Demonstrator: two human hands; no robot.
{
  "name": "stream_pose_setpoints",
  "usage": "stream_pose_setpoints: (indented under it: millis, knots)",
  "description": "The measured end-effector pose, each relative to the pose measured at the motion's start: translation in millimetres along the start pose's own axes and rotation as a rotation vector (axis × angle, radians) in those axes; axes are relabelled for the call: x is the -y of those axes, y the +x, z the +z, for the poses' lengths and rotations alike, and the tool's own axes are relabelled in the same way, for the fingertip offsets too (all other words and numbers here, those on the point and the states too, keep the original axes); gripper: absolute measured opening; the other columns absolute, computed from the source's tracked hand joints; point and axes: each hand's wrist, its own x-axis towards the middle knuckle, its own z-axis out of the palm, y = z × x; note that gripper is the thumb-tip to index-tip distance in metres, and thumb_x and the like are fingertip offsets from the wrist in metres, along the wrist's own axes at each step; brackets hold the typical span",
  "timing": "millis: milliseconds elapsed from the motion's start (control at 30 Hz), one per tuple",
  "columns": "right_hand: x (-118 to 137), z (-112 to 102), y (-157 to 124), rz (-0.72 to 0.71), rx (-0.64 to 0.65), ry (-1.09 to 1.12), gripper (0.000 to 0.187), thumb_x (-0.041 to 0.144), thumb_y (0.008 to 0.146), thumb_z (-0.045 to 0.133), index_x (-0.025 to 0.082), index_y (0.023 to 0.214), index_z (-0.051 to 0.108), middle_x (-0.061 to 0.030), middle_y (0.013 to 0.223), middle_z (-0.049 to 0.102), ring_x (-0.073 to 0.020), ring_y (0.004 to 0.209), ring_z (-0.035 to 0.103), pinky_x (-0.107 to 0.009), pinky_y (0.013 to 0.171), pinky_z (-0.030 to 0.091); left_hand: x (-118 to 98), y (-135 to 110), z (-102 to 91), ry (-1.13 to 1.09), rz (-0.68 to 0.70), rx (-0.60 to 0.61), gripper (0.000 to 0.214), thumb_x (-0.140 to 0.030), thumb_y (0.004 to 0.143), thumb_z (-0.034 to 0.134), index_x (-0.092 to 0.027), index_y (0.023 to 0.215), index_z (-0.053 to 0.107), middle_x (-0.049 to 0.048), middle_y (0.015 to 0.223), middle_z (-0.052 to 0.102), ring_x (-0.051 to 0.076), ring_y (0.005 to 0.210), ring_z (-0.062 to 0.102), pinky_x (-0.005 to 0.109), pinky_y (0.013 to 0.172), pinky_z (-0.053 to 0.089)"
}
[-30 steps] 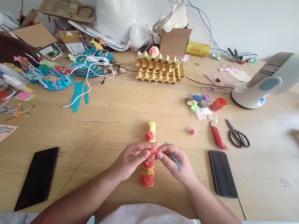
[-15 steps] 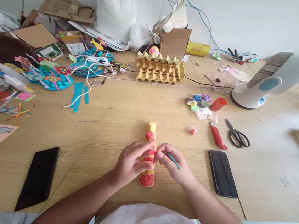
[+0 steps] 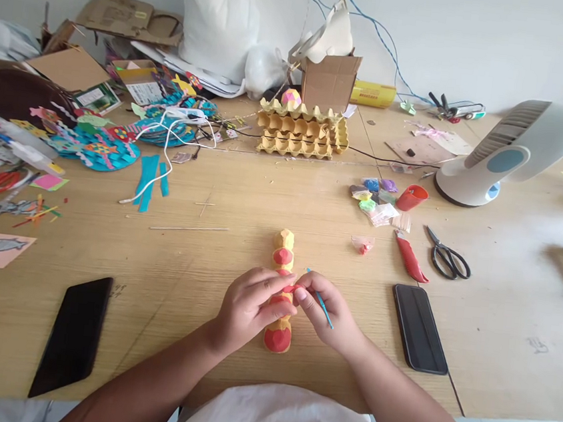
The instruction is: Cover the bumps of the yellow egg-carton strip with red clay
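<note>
Compared with half a second ago, my left hand (image 3: 246,301), loosely open, has narrowed its thumb-to-finger gap around one small red piece (image 3: 290,289), which my right hand (image 3: 339,318) pinches, its one blue stick (image 3: 325,311) now tilted more steeply. Both hands partly hide the one yellow strip (image 3: 277,339) near the middle of the table (image 3: 244,187)'s front edge; two dark flat devices (image 3: 420,328) flank it, with one red cup (image 3: 412,198) and one black-handled pair of scissors (image 3: 438,243) toward the right edge.
</note>
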Motion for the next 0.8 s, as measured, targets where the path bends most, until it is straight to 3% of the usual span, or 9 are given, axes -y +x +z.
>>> stream_pose_setpoints:
  millis: [133, 300, 400, 533, 700, 800]
  knots:
    - [-4.1, -1.5, -0.7, -0.053, 0.017, -0.026, 0.042, 0.052, 0.111, 0.058, 0.022, 0.081, 0.059, 0.0023, 0.073, 0.054, -0.0135, 0.067, 0.047, -0.029, 0.065, 0.041, -1.2, 0.1, 0.9, -0.033, -0.051, 0.018, 0.023, -0.019, 0.104, 0.072, -0.024, 0.126, 0.078, 0.004, 0.1, 0.082, 0.014, 0.085, 0.078, 0.023, 0.079, 0.064]
    - [-1.9, -2.8, -0.6, -0.043, 0.023, -0.073, 0.053, 0.06, 0.112, 0.049, 0.021, 0.079, 0.06, 0.0, 0.073, 0.058, -0.0148, 0.069, 0.052, -0.03, 0.068, 0.043, -1.7, -0.3, -2.3, -0.038, -0.086, 0.03, 0.007, -0.022, 0.104, 0.074, -0.021, 0.102, 0.08, 0.0027, 0.09, 0.078, 0.014, 0.08, 0.075, 0.024, 0.077, 0.062]
    - [0.6, -1.8, 0.3, 0.038, 0.065, 0.011, 0.046, 0.062, 0.108, 0.058, 0.021, 0.09, 0.066, -0.0015, 0.08, 0.064, -0.0162, 0.074, 0.058, -0.03, 0.071, 0.048, -1.1, -0.4, -1.5, -0.028, -0.07, 0.02, 0.011, -0.021, 0.103, 0.074, -0.022, 0.111, 0.081, 0.0039, 0.095, 0.079, 0.015, 0.082, 0.075, 0.025, 0.078, 0.063]
    - [-0.9, -1.2, 1.3, 0.07, -0.008, 0.018, 0.048, 0.063, 0.106, 0.061, 0.022, 0.081, 0.061, 0.0003, 0.074, 0.06, -0.0146, 0.068, 0.053, -0.029, 0.067, 0.046, -0.8, 0.8, 1.9, -0.042, -0.068, 0.019, 0.034, -0.021, 0.1, 0.078, -0.025, 0.133, 0.075, 0.0077, 0.108, 0.083, 0.018, 0.088, 0.079, 0.029, 0.083, 0.066]
    - [-2.4, -3.3, 1.2, 0.046, -0.025, -0.04, 0.054, 0.063, 0.108, 0.057, 0.022, 0.074, 0.058, 0.0001, 0.069, 0.057, -0.015, 0.065, 0.052, -0.029, 0.064, 0.044, -1.8, 1.5, 2.1, -0.055, -0.065, 0.052, 0.02, -0.015, 0.101, 0.075, -0.025, 0.119, 0.08, 0.0031, 0.099, 0.083, 0.015, 0.083, 0.079, 0.025, 0.077, 0.064]
    - [0.4, -4.4, 1.1, 0.012, -0.005, -0.07, 0.053, 0.063, 0.109, 0.054, 0.021, 0.079, 0.062, -0.0008, 0.072, 0.06, -0.0155, 0.067, 0.054, -0.029, 0.065, 0.044, -1.9, 1.1, 0.6, -0.037, -0.048, 0.043, 0.02, -0.015, 0.103, 0.074, -0.024, 0.119, 0.08, 0.0033, 0.1, 0.083, 0.015, 0.085, 0.079, 0.024, 0.079, 0.064]
